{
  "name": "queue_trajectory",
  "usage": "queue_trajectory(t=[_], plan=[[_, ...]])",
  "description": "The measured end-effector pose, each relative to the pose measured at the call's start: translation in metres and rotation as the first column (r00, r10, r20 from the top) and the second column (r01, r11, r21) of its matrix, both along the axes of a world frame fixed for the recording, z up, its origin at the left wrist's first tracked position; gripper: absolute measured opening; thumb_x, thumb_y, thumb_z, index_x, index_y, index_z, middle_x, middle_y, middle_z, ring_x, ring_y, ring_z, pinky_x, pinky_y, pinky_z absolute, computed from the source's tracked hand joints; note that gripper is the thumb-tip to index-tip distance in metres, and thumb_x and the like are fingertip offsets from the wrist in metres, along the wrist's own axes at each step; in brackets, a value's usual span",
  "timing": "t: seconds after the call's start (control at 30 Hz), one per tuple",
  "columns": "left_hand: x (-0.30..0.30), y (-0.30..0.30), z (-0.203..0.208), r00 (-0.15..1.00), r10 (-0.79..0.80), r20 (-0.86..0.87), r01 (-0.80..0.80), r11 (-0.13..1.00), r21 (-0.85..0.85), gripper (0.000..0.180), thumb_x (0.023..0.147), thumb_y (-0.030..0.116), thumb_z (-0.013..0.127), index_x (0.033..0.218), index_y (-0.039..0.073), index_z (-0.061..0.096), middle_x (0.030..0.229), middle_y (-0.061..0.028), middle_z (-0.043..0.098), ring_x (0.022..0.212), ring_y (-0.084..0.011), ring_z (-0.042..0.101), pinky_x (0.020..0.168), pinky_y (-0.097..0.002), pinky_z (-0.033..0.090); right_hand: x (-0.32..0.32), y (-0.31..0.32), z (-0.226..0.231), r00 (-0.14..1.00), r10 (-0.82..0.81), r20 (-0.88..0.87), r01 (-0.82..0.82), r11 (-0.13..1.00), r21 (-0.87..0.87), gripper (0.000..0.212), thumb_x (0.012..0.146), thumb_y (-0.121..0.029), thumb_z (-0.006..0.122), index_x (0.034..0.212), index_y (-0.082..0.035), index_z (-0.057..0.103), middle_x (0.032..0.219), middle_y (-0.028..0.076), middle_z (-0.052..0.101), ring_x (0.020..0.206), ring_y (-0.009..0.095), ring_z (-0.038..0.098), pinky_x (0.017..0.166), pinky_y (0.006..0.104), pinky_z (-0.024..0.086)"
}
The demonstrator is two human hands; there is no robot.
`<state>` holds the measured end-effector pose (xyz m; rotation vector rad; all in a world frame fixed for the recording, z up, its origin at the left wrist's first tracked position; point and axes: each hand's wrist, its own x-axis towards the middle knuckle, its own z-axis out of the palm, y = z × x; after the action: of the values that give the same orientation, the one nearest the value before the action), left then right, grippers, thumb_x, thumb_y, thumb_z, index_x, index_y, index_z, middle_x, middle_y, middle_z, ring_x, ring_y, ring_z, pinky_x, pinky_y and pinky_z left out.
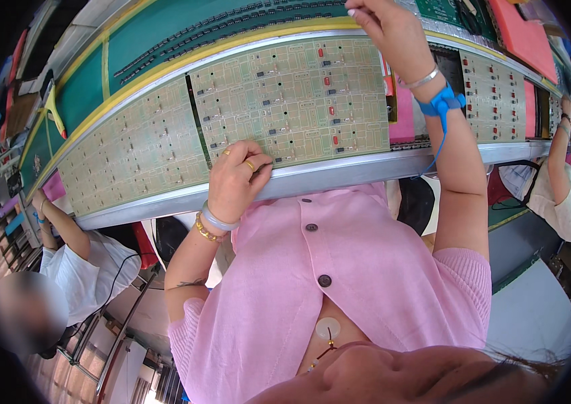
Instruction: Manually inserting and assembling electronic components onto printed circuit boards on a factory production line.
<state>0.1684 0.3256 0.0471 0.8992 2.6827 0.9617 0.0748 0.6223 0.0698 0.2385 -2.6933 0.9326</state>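
A large pale-green circuit board panel [359, 101] lies in front of me on the metal rails of a line, carrying small black chips, several red components and small leaded parts. My left hand [237, 176] rests at its near edge, fingers curled in and thumb close to the index finger; anything between them is too small to make out. Stretched past the far rail, my right hand [393, 34] has its fingertips drawn together beside the end of long rows of black chips [231, 27] on the green surface. Whatever it may pinch is hidden. A blue wrist strap [442, 102] circles my right wrist.
Another panel [130, 151] sits to the left, and one with red parts [494, 97] to the right. The metal near rail [326, 172] runs along my front. Yellow-handled cutters [54, 111] lie far left. Co-workers' arms [63, 225] [558, 161] reach in at both sides.
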Motion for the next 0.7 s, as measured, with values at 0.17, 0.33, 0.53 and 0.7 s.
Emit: queue_trajectory(t=[0.17, 0.33, 0.53, 0.7], plan=[[0.001, 0.002, -0.001, 0.997, -0.019, -0.075, 0.019, 1.0, 0.002, 0.013, 0.066, 0.005, 0.068, 0.078, 0.006, 0.064, 0.084, -0.0038, 0.055, 0.074, -0.0215, 0.056, 0.064, -0.0317, 0.046, 0.03, -0.017, -0.006, 0.992, 0.124, 0.025, -0.123, 0.992, -0.04, 0.013, 0.084, -0.015, 0.06, 0.094, -0.007, 0.061, 0.081, 0.009, 0.061, 0.069, 0.024, 0.057, 0.061, 0.028, 0.045], [0.0, 0.004, 0.0, 0.994, -0.039, -0.105, 0.036, 0.999, -0.027, 0.012, 0.066, 0.006, 0.068, 0.078, 0.006, 0.064, 0.083, -0.0031, 0.054, 0.072, -0.0199, 0.056, 0.061, -0.0308, 0.046, 0.07, -0.045, -0.012, 0.972, 0.221, 0.076, -0.205, 0.963, -0.174, 0.013, 0.082, -0.011, 0.061, 0.094, -0.008, 0.062, 0.083, 0.009, 0.062, 0.075, 0.026, 0.059, 0.066, 0.0317, 0.047], [0.001, 0.003, -0.001, 0.989, -0.05, -0.138, 0.046, 0.998, -0.032, 0.012, 0.066, 0.006, 0.068, 0.077, 0.006, 0.063, 0.083, -0.0031, 0.054, 0.072, -0.0197, 0.056, 0.06, -0.0307, 0.046, 0.101, -0.071, -0.019, 0.923, 0.339, 0.182, -0.271, 0.908, -0.318, 0.018, 0.08, -0.007, 0.06, 0.098, -0.008, 0.062, 0.087, 0.009, 0.064, 0.08, 0.027, 0.061, 0.069, 0.0342, 0.048], [0.002, 0.001, -0.002, 0.996, -0.034, -0.077, 0.035, 0.999, 0.007, 0.014, 0.067, 0.008, 0.069, 0.081, 0.006, 0.064, 0.085, -0.0035, 0.055, 0.074, -0.0209, 0.056, 0.063, -0.0315, 0.047, 0.116, -0.092, -0.026, 0.924, 0.297, 0.242, -0.201, 0.913, -0.355, 0.019, 0.078, -0.005, 0.062, 0.097, -0.007, 0.061, 0.086, 0.008, 0.064, 0.079, 0.027, 0.061, 0.069, 0.0337, 0.048]])
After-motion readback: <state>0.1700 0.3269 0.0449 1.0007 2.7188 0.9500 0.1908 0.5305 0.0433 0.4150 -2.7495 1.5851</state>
